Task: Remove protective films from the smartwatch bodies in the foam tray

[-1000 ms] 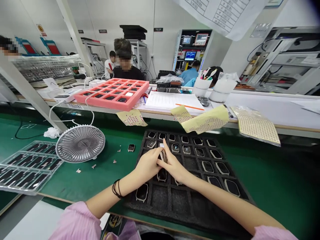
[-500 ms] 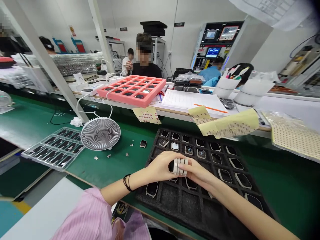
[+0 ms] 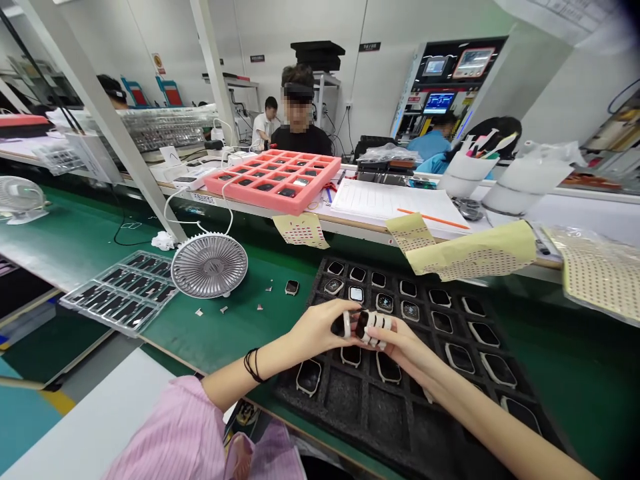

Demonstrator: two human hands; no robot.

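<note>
Above a black foam tray (image 3: 345, 393), my left hand (image 3: 320, 327) grips one watch case (image 3: 347, 325) by its edges. Just to the right, my right hand (image 3: 400, 337) is closed round a stack of several watch cases (image 3: 375, 328), with its thumb across them. A narrow gap parts the single case from the stack. Square watches with dark screens fill many of the tray's compartments; one watch (image 3: 356, 294) behind my left hand shows a white screen. Several front compartments hold nothing.
A grey fan (image 3: 209, 265) and a clear tray of dark parts (image 3: 123, 293) stand left. One watch (image 3: 292, 287) and small metal bits lie on the green bench. A pink foam tray (image 3: 320, 193) and papers occupy the shelf. A person (image 3: 300, 137) is across the bench.
My left hand has drawn one watch case leftward off the stack, opening a gap. The stack stays in my right hand. The whole view has shifted slightly.
</note>
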